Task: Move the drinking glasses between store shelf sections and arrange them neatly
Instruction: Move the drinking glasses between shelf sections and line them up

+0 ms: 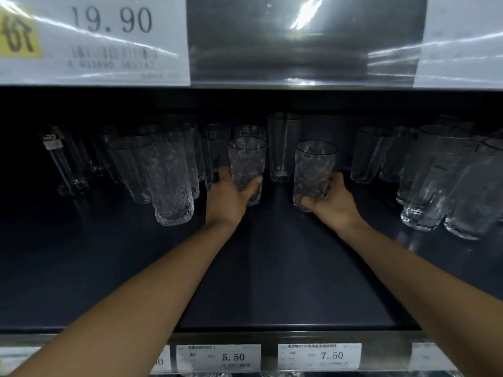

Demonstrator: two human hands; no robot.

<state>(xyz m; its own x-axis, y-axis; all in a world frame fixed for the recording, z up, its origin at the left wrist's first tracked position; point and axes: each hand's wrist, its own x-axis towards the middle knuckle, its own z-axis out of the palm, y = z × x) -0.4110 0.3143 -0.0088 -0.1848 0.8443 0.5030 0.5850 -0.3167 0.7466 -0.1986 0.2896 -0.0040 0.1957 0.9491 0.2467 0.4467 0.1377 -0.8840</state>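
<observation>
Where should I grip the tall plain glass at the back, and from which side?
Probably grip the tall plain glass around its middle, from the front, between the left-hand glass and right-hand glass: it stands upright, tapers downward, and others crowd its left.
</observation>
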